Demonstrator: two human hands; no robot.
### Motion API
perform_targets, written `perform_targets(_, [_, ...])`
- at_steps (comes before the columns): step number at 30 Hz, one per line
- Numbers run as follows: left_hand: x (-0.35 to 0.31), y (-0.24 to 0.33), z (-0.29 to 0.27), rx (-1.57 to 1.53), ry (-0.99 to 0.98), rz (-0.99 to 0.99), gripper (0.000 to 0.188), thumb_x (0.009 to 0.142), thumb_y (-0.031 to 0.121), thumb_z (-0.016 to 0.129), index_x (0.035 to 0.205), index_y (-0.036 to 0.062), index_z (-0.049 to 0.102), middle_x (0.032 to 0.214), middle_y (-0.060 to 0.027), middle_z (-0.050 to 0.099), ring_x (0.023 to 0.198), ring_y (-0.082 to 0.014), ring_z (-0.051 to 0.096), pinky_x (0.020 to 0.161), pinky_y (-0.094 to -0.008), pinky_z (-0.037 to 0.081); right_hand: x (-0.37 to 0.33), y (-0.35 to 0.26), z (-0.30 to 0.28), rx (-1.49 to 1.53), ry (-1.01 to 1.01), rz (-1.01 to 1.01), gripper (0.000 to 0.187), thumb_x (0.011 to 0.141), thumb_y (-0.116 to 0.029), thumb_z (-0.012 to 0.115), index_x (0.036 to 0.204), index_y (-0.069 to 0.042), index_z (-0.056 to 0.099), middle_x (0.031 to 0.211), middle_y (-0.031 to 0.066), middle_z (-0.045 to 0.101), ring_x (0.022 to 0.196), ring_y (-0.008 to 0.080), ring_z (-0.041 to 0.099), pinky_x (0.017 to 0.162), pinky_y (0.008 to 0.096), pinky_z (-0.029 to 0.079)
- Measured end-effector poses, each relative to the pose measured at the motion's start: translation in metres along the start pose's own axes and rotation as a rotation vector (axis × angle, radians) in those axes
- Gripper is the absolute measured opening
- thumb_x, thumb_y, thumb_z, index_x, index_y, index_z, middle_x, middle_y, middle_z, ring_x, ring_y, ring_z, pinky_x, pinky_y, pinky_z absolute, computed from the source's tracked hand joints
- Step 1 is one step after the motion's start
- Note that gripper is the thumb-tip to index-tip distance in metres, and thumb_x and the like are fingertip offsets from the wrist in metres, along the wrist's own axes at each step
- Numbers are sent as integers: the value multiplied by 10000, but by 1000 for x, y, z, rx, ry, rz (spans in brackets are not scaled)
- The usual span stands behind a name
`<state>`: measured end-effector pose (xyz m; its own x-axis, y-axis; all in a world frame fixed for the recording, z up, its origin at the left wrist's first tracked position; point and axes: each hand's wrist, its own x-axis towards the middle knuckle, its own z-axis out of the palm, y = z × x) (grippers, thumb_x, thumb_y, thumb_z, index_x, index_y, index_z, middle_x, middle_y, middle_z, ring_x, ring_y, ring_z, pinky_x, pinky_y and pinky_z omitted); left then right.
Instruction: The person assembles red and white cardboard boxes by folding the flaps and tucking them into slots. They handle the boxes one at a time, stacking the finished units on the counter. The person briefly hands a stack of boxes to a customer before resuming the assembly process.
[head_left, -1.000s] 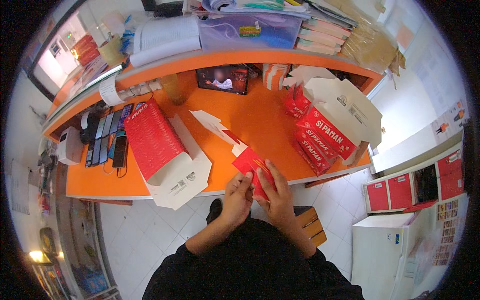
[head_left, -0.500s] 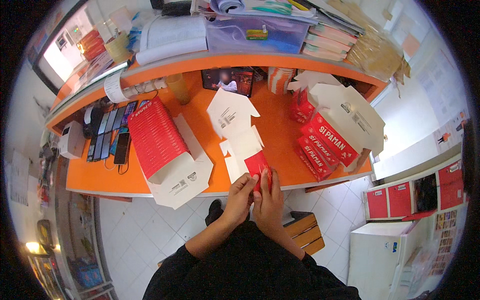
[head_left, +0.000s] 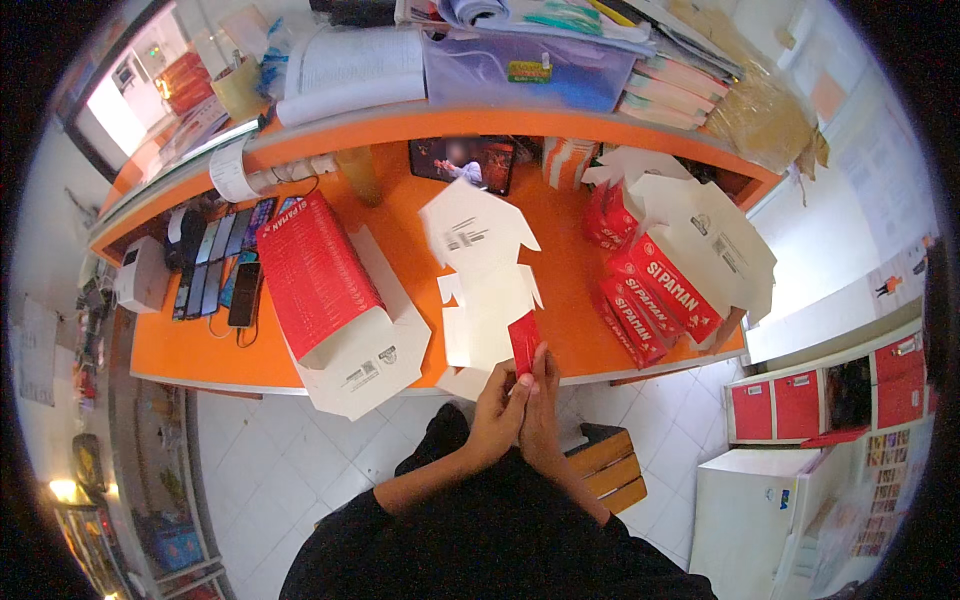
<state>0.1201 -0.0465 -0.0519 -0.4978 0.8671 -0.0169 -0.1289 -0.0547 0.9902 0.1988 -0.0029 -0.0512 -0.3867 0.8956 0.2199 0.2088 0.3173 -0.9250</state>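
A partly folded cardboard food box (head_left: 485, 310), white inside and red outside, lies on the orange desk in front of me. Its near right flap is bent up so that the red side shows. My left hand (head_left: 497, 415) pinches that flap, thumb at its lower end. Close against it, my right hand (head_left: 540, 415) is closed on the flap's right side. The fingers partly hide the box's near edge. To the left, a nested stack of red box blanks (head_left: 322, 275) lies on its side. Folded red-and-white boxes (head_left: 665, 285) are piled on the right.
Several phones (head_left: 215, 262) and a white device (head_left: 143, 278) sit at the desk's left. A propped tablet (head_left: 460, 164) plays video under the orange shelf (head_left: 500, 122). A purple plastic bin (head_left: 525, 75) and papers rest above. A wooden stool (head_left: 607, 470) stands below the desk.
Both hands have come slightly nearer to me and closer together. The red flap now stands more edge-on, showing as a narrower strip. The view has shifted a little.
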Motion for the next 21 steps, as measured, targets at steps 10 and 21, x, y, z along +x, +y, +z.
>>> perform_targets(10, [10,43,-111,262,-638,-139,346,988,238,474,1237,4,525,979,-99,661,857,-157,605,792,-310,480,42,-4,-17,-118,-293,-145,249,912,-177,555,1134,-76,609,1411,187,296,1370,343,225,1108,446,215])
perform_targets(21, [10,26,-153,136,-724,-498,380,961,331,531,1091,-11,632,907,-28,658,815,-80,553,743,-248,457,13,-33,22,-426,-490,-111,185,877,-112,569,1027,-11,610,1380,230,343,1323,397,310,1087,449,267])
